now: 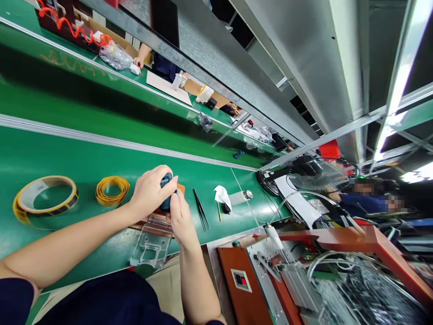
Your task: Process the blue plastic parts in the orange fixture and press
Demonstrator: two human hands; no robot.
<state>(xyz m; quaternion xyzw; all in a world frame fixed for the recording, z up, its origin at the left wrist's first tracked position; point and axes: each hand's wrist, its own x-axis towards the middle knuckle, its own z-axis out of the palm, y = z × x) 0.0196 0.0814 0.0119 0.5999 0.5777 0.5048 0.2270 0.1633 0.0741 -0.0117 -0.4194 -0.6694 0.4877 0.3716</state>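
1. A dark-blue piece [165,193] is held above the near edge of the green desk [84,160], over a clear plastic fixture [149,248]; whether it is seated there cannot be told, as its lower part is covered.
2. The grip of the left hand [149,189] is closed around the piece, with fingers bent over its top. The right hand [181,214] is set against its near side; whether its grip is fully closed on the piece cannot be told.
3. The piece is judged light and stiff, possibly a little slippery. It is best taken by its sides. The fixture looks rigid and may be easily scratched or cracked, so it is better steadied by its edges.
4. To the left, a wide tape roll [25,197] and a smaller yellow tape roll [104,195] are laid out, the latter near the left wrist.
5. Just right of the hands, black tweezers [201,210] are placed; beyond them, a crumpled tissue [222,194] and a capped bottle [238,197] are seen.
6. Rightward reach is limited by a brown machine [237,300] and a black fan [304,166].
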